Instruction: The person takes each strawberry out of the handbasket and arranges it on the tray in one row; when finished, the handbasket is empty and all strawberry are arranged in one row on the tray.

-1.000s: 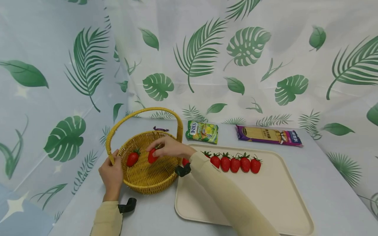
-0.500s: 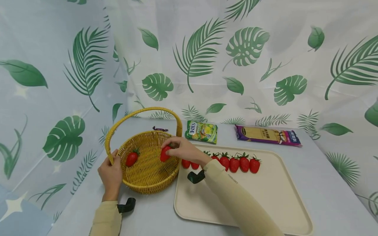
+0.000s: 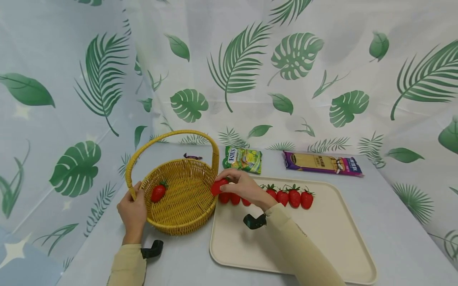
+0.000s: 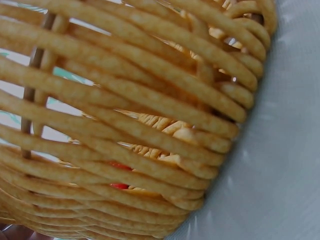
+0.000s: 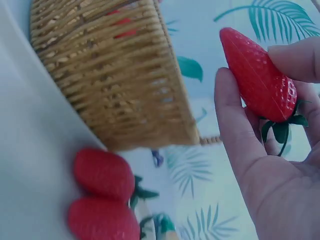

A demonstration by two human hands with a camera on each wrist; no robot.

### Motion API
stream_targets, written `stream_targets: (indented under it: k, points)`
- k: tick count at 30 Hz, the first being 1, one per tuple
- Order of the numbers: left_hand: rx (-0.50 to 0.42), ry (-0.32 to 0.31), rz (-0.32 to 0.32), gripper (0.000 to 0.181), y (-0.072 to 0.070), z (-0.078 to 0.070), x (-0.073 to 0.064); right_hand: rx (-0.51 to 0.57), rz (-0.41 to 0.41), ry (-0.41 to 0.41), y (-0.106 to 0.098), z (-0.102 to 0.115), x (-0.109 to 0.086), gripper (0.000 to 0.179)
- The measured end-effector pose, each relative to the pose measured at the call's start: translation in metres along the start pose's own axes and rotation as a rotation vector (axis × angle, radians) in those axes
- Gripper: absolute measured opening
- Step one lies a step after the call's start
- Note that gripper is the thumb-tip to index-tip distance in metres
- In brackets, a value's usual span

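Note:
A yellow wicker basket [image 3: 179, 228] with a tall arched handle stands at the left of the table. My left hand [image 3: 134, 210] grips the base of that handle on its left side. One strawberry [image 3: 158, 193] lies inside the basket, near the left wall. Between thumb and fingers my right hand [image 3: 247, 188] pinches another strawberry [image 5: 257, 75], its leafy end toward the palm. In the head view this one overlaps the basket's right rim. Below it, a row of several strawberries [image 3: 294, 198] lies along the far side of a beige tray [image 3: 286, 246].
Behind the tray lie a green candy bag [image 3: 243, 159] and a long purple-ended noodle packet [image 3: 322, 163]. A small purple wrapped sweet [image 3: 192, 156] is behind the basket. Leaf-print cloth [image 3: 229, 79] hangs at the back and sides.
My right hand has lifted the strawberry from inside the basket and carried it right, to the rim beside the tray. The left hand keeps its grip on the handle.

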State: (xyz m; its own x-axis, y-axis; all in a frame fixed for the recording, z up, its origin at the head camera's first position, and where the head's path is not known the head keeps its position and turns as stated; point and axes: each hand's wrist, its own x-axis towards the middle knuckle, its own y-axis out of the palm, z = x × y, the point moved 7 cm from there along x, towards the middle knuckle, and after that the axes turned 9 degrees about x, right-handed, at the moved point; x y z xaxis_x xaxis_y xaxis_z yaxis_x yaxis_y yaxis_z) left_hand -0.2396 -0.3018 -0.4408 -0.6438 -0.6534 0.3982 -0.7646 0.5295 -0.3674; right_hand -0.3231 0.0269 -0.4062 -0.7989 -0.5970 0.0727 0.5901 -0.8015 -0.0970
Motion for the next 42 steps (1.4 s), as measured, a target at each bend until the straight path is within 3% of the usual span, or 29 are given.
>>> stream_targets:
  k: [11, 18, 24, 29, 35, 38, 42]
  points:
    - [-0.011, -0.005, 0.012, 0.030, 0.001, 0.002, 0.000, -0.016, -0.139, 0.049, -0.049, -0.009, -0.036, 0.030]
    - [-0.009, -0.005, 0.007, 0.030, 0.000, 0.001, 0.000, 0.000, -0.275, 0.124, -0.096, -0.021, -0.068, 0.034]
    - [-0.015, -0.005, 0.011, 0.031, 0.000, 0.001, -0.001, -0.002, -0.371, 0.103, -0.133, -0.022, -0.099, 0.037]
    - [-0.005, -0.019, 0.015, 0.031, 0.001, 0.002, -0.001, -0.031, -0.425, 0.105, -0.155, -0.025, -0.120, 0.039]
    - [-0.011, -0.028, 0.022, 0.031, 0.002, 0.002, -0.002, -0.066, -0.551, 0.164, -0.178, -0.032, -0.142, 0.048]
    - [-0.016, -0.032, 0.023, 0.031, 0.001, 0.002, -0.002, -0.045, -0.585, 0.180, -0.187, -0.035, -0.150, 0.052]
    - [-0.025, -0.041, 0.031, 0.032, 0.002, 0.003, -0.002, 0.065, -0.623, 0.111, -0.198, -0.034, -0.158, 0.055]
